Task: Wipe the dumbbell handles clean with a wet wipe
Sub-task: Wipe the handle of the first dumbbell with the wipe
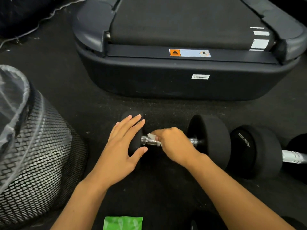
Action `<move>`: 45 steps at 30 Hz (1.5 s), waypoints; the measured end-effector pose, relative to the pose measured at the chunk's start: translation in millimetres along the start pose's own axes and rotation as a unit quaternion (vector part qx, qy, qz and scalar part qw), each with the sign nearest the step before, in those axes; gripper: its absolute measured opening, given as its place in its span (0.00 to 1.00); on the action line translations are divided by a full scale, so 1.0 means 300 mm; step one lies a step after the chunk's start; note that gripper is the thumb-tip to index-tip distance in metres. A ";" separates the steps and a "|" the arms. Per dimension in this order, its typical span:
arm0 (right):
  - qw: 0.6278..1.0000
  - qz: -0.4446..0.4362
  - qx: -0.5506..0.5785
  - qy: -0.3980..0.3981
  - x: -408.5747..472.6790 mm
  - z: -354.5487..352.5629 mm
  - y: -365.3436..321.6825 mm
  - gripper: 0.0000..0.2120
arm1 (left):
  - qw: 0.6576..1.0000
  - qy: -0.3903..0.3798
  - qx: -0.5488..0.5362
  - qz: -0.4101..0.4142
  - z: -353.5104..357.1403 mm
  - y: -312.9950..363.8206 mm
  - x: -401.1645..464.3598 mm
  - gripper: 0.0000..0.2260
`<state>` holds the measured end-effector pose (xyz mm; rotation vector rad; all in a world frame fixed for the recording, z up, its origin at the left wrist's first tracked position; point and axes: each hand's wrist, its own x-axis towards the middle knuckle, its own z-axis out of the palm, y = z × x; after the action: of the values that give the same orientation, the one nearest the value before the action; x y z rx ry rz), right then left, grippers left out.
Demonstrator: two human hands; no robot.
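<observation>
Both forearms reach in from below. Left hand (123, 146) flat, fingers straight, pressing on the left head of the dumbbell (209, 140) lying on the black floor (166, 188). Right hand (174, 143) curled over the chrome handle (146, 141), gripping a white wet wipe (152, 136) against it.

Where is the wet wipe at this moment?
In the head view, just right of centre, the wet wipe is pinched in the right hand against the chrome handle of the nearer dumbbell.
</observation>
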<state>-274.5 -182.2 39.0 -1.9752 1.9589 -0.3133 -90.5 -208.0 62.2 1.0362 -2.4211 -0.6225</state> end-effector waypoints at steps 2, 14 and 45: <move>1.000 0.020 0.009 -0.013 0.023 -0.018 0.022 0.10 | 1.000 0.000 0.000 0.002 -0.001 -0.002 -0.001 0.30; 0.999 -0.026 0.021 0.032 -0.030 -0.004 -0.008 0.16 | 1.000 0.004 0.001 0.001 0.003 -0.004 0.000 0.30; 0.945 -0.085 0.151 0.276 -0.254 -0.087 -0.037 0.12 | 0.994 0.055 -0.082 0.056 0.030 0.167 -0.011 0.18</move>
<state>-276.1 -108.7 73.4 -1.9907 1.8784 -1.2514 -121.2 -172.5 82.0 0.8394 -2.2722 -0.6927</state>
